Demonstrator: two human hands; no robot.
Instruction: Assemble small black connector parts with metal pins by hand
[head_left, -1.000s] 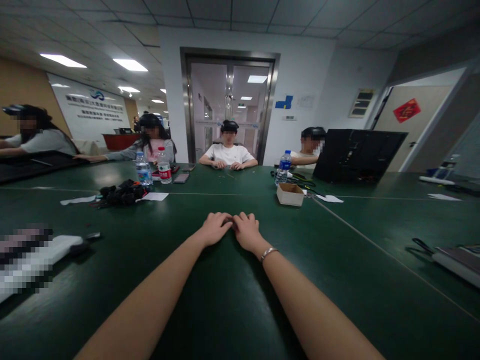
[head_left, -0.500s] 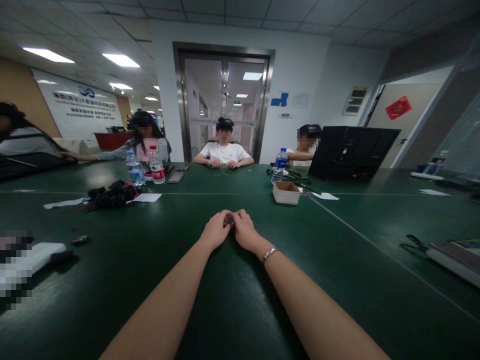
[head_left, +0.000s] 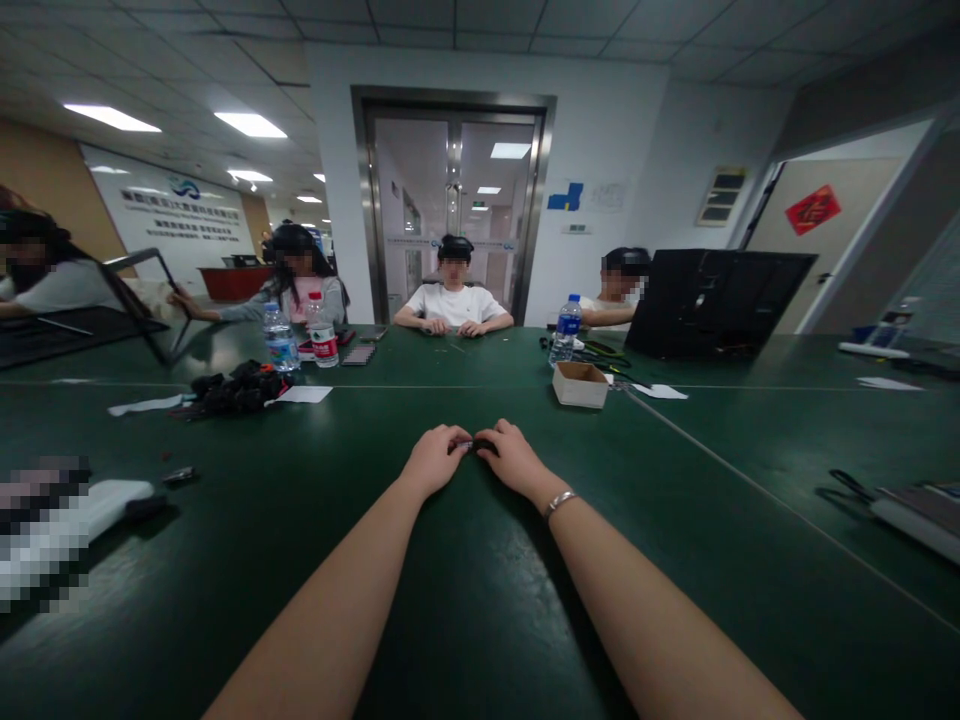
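On the glossy dark green tabletop [head_left: 450, 600], bare left hand [head_left: 433, 462] pinches a small silvery piece [head_left: 466, 445], too tiny to identify, at its fingertips, between the two hands. Just beside it, bare right hand [head_left: 515, 462], shiny silver bracelet [head_left: 559, 503] on wrist, curls over a small dark piece [head_left: 487, 445], can't tell if gripped; open-topped pale cardboard box [head_left: 580, 390] sits farther out, to the right.
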